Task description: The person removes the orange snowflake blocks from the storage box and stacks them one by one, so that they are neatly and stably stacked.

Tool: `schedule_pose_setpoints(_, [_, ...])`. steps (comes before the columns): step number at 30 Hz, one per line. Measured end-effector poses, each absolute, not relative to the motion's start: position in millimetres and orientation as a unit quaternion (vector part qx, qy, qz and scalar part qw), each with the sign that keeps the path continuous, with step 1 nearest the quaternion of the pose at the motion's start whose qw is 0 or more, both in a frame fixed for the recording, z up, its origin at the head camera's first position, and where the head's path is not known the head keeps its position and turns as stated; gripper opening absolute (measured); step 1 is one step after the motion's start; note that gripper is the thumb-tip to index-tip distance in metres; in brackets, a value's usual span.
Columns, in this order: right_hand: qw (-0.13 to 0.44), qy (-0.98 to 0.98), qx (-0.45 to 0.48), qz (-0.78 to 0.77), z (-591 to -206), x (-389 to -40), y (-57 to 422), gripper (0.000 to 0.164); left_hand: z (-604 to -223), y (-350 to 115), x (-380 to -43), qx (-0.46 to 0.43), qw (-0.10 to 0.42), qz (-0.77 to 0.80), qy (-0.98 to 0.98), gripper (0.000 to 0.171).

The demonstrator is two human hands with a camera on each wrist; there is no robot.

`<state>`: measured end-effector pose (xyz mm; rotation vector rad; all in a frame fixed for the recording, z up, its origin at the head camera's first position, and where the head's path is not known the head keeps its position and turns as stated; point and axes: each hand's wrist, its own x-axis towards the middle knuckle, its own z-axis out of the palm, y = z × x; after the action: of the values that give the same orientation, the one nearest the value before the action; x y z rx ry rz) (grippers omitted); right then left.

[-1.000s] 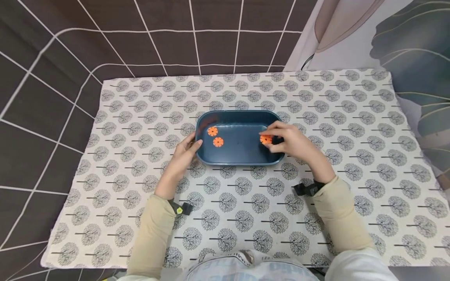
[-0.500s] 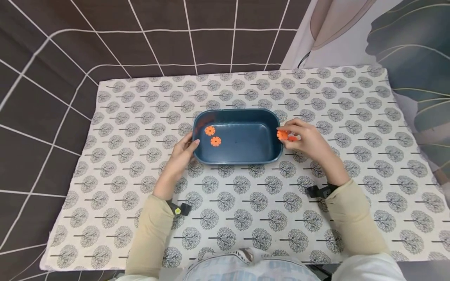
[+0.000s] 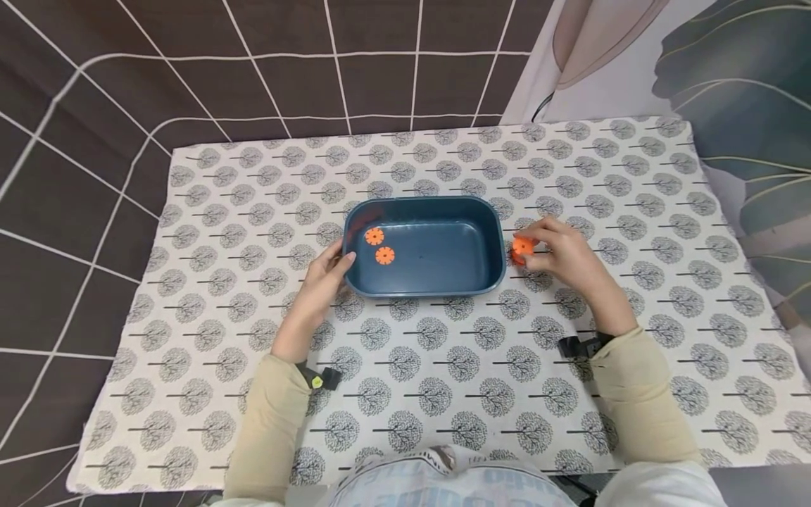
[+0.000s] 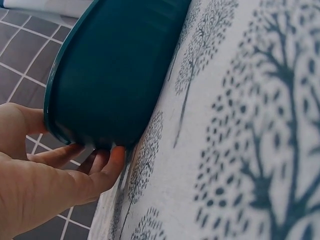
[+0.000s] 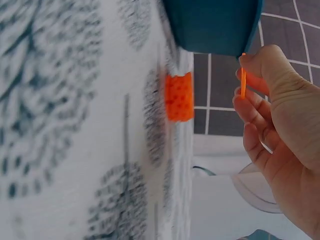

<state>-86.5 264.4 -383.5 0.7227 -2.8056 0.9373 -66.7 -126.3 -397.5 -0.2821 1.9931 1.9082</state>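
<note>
My right hand (image 3: 560,257) pinches an orange notched plastic disc (image 3: 523,245) between thumb and fingertips, just right of the dark blue plastic tub (image 3: 424,287). In the right wrist view, that disc (image 5: 243,77) appears edge-on, apart from a stack of similar orange discs (image 5: 179,97) standing on the cloth. The head view shows only part of this stack (image 3: 517,260), below the held disc. My left hand (image 3: 322,280) grips the tub's left end, thumb at the rim and fingers against the outer wall (image 4: 107,100). Two orange discs, one (image 3: 374,236) behind the other (image 3: 384,255), lie flat inside the tub's left part.
A white cloth (image 3: 405,394) printed with grey trees covers the table. Dark fabric with white grid lines (image 3: 285,84) hangs behind and at the left. A pale curtain (image 3: 608,56) hangs at the back right.
My right hand has carried the orange disc out of the tub's right end, rightward over the rim, to above the stack. The left hand keeps its hold on the tub.
</note>
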Motion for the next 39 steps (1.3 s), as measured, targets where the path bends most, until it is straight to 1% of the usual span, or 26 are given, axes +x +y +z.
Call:
schedule_pose_setpoints(6, [0.029,-0.932,0.232,0.278,-390.7,-86.3,269.6,0.042,-397.3,-126.5,-66.3,-0.096,0.182,0.681,0.703,0.056])
schedule_pose_setpoints(13, [-0.007,-0.944,0.202,0.26,-395.0,-85.6,275.5,0.047,-397.6,-125.4,-67.5,-0.098,0.182,0.682,0.701,0.055])
schedule_pose_setpoints(21, [0.023,-0.94,0.24,0.243,-398.4,-86.2,275.4,0.043,-398.4,-125.4,-67.6,-0.1,0.18,0.686,0.698,0.055])
schedule_pose_setpoints(32, [-0.004,-0.952,0.221,0.214,-395.9,-88.0,273.3,0.043,-400.4,-127.5,-66.3,-0.095,0.173,0.695,0.692,0.056])
schedule_pose_setpoints(39, [-0.006,-0.95,0.22,0.222,-396.5,-86.3,271.7,0.044,-401.7,-129.1,-67.1,-0.093,0.175,0.688,0.698,0.056])
